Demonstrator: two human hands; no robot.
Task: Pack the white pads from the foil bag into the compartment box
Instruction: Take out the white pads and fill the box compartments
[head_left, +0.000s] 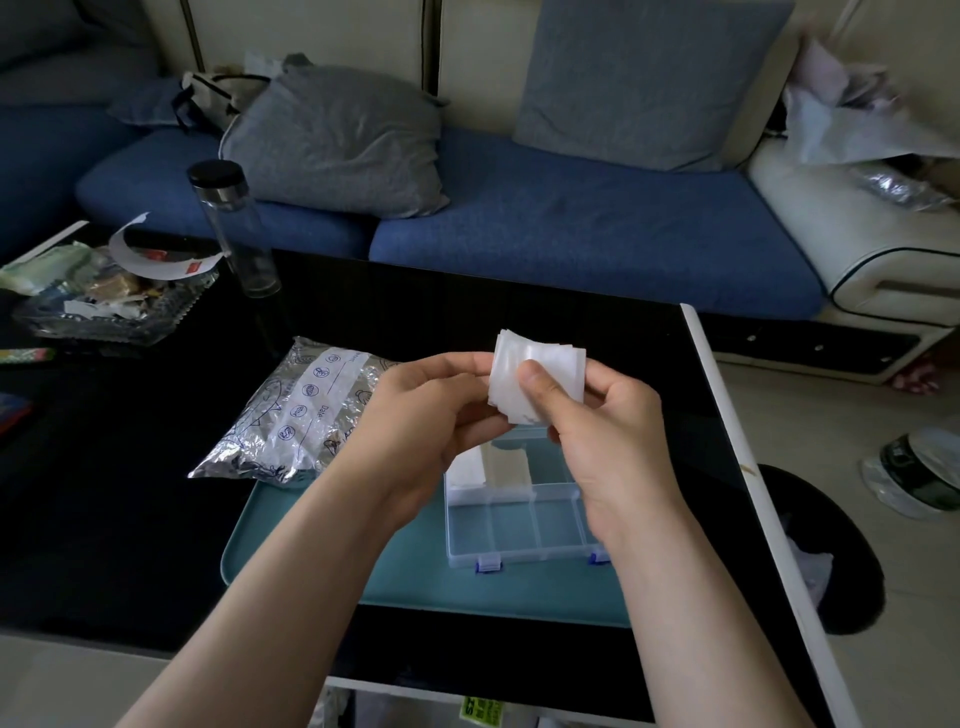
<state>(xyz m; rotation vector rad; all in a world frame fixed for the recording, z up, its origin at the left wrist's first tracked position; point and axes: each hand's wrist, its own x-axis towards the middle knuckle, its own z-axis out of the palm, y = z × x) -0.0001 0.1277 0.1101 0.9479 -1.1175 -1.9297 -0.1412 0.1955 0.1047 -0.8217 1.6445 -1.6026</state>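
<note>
A small stack of white pads (550, 366) is held up above the box between both hands. My left hand (426, 415) pinches its left edge, and my right hand (597, 431) grips it with the thumb across the front. Below them the clear compartment box (519, 525) lies open on a teal tray (415, 577). White pads (470, 467) fill its back-left compartments; the front row shows bare plastic. The crinkled foil bag (296, 415) lies to the left, partly on the tray's back corner.
The black table's (130, 493) white right edge (753, 493) runs close to the box. A tall clear bottle (234, 228) and a glass dish of scraps (104, 301) stand at the back left. A blue sofa (571, 228) lies beyond.
</note>
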